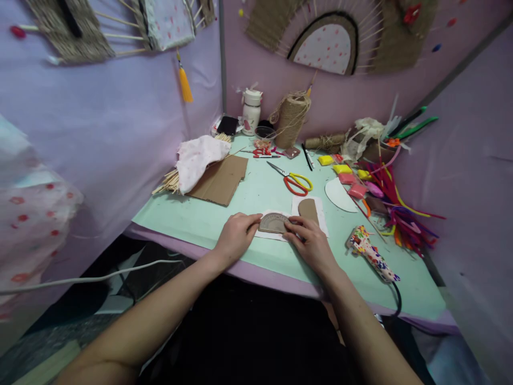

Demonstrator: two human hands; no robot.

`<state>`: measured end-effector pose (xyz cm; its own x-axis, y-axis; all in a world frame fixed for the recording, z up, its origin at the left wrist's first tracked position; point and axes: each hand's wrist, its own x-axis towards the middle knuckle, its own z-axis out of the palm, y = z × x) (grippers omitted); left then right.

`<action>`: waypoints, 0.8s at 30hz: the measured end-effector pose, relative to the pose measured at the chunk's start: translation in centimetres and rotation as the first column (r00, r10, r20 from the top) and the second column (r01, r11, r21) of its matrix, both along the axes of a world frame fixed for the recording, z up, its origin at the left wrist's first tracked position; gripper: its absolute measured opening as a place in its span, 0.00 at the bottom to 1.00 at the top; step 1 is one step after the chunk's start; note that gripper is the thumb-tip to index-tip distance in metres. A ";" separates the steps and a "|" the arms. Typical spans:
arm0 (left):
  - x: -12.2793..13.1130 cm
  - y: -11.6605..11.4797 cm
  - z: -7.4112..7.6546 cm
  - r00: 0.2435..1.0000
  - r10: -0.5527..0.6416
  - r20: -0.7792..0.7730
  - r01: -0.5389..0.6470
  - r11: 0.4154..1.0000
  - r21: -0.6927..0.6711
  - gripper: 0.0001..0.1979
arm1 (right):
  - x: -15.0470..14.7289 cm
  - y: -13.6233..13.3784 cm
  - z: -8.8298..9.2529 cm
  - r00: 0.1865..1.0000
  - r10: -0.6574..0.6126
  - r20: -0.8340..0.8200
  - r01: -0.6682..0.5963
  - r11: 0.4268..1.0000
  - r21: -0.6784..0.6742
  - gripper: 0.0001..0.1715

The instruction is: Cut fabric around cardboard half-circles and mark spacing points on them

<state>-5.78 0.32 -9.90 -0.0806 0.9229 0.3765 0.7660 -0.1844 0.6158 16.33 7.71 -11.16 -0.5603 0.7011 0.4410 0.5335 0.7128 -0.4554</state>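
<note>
A clear protractor (274, 222) lies over brown cardboard on a piece of white paper (276, 236) near the table's front edge. My left hand (239, 233) pinches its left end between thumb and fingers. At the other end, the fingers and thumb of my right hand (308, 235) close on the protractor's right side, hiding that part of it. Just behind my right hand, a rounded brown cardboard piece (308, 209) rests on another white sheet (323, 218). Scissors (294, 181) with red and yellow handles lie partly spread farther back.
A glue gun (372, 255) with a black cord lies at the right, near colourful pipe cleaners (401, 214) and a white half-round piece (339, 194). Flat cardboard (220, 179), sticks and spotted cloth (202, 158) occupy the left. Twine (292, 120) and a white bottle (251, 113) stand behind.
</note>
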 end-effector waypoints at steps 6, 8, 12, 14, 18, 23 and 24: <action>-0.5 0.1 -0.6 0.997 -0.069 -0.046 0.071 0.997 0.039 0.13 | -0.1 0.1 -0.2 1.000 0.008 -0.001 -0.008 1.000 0.009 0.15; -0.6 0.1 -0.8 0.995 -0.082 -0.064 0.085 0.995 0.047 0.13 | 0.0 0.2 -0.3 1.000 0.007 -0.003 -0.007 1.000 0.014 0.15; -0.6 0.1 -1.0 0.993 -0.081 -0.088 0.087 0.994 0.065 0.13 | 0.1 0.3 -0.5 1.000 0.004 0.003 -0.004 1.000 0.019 0.16; -0.6 0.1 -1.1 0.992 -0.082 -0.095 0.089 0.993 0.072 0.13 | 0.1 0.3 -0.6 1.000 0.006 0.002 -0.006 1.000 0.019 0.16; -0.6 0.1 -1.2 0.990 -0.092 -0.104 0.099 0.993 0.064 0.14 | 0.1 0.5 -0.8 1.000 0.009 -0.011 -0.008 1.000 0.020 0.16; -0.7 -0.4 -0.5 0.982 -0.137 -0.131 0.135 0.991 -0.018 0.15 | 0.1 0.5 -0.8 1.000 0.000 -0.012 0.000 1.000 0.024 0.16; -0.7 -0.5 -0.3 0.982 -0.142 -0.125 0.138 0.990 -0.041 0.17 | 0.1 0.5 -0.8 1.000 -0.003 -0.011 0.003 1.000 0.024 0.16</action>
